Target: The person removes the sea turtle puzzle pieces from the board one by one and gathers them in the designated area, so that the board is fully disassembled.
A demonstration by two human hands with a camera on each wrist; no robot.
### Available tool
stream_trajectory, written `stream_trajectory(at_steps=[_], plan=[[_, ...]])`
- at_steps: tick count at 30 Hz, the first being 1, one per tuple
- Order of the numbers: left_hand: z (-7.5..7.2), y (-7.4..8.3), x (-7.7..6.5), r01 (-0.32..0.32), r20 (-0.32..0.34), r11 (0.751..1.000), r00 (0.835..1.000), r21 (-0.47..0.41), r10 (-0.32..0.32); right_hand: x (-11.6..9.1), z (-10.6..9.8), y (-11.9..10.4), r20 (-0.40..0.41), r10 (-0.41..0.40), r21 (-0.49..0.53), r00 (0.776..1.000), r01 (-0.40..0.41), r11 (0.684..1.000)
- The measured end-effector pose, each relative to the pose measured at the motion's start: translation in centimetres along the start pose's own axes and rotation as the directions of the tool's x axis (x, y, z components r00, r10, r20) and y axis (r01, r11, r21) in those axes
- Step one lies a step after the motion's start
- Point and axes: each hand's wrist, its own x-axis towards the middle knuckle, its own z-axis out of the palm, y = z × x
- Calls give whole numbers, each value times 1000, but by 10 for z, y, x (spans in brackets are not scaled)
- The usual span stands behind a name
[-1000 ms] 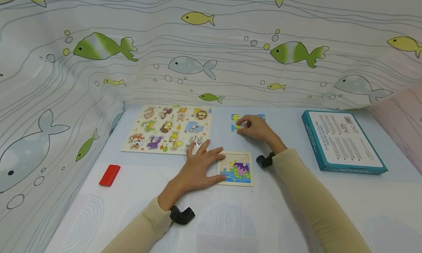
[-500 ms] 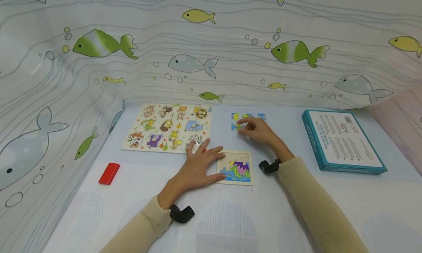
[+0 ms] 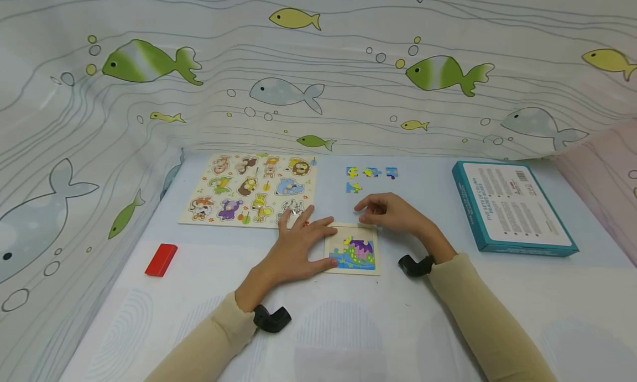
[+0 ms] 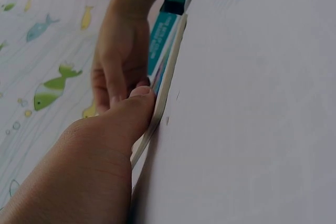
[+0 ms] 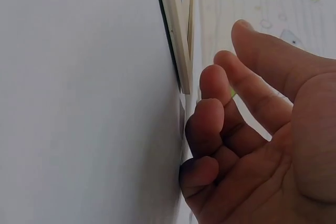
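My left hand [image 3: 298,252] has its fingers spread at the left side of a small wooden puzzle tray [image 3: 376,249]. Its thumb touches the tray near the lower left corner, and its index fingertip is by the upper left; the left wrist view shows the thumb [image 4: 118,119] against the frame. Partly assembled jigsaw pieces [image 3: 359,252], blue, green and purple, lie in the tray. Just above the tray's upper right corner is my right hand [image 3: 393,212], fingers loosely bent. In the right wrist view nothing shows between its thumb and index finger. Several loose jigsaw pieces [image 3: 370,172] lie beyond it.
An animal puzzle board [image 3: 244,189] lies at the back left, partly behind my left fingers. A red block [image 3: 161,260] sits at the left, a teal and white box [image 3: 515,208] at the right. Fish-patterned sheeting [image 3: 318,67] rises behind the table.
My right hand has drawn back from the loose jigsaw pieces toward the tray, uncovering them. The left hand stays at the tray. The head view has shifted slightly.
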Motion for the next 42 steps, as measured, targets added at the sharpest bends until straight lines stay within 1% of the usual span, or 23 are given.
stream_trajectory(at_steps=[8,12,20,24,28,35,37,42], plan=[[-1,1,0,-5,3,1000,1000,1,5,-8,4,2,-3,-5,-21,1000,5,1000],[-1,1,0,1,8,1000,1000,-1,-1,-10,4,3,-3,-11,-13,1000,11,1000],[0,1,0,4,8,1000,1000,1,-4,-18,5,-1,66,-65,-24,996,67,997],[0,0,0,7,12,1000,1000,0,-7,-21,6,-4,91,-71,-53,993,76,996],[0,0,0,0,9,1000,1000,5,0,-23,7,-7,116,-91,-103,989,103,989],[0,-1,0,-30,-9,999,1000,31,30,-25,11,-11,159,-163,-171,974,190,967],[1,-2,1,-36,-10,999,999,34,36,-25,12,-14,163,-172,-189,971,202,961],[2,-3,1,-43,-13,999,999,18,44,-26,15,-21,175,-151,-234,973,190,953]])
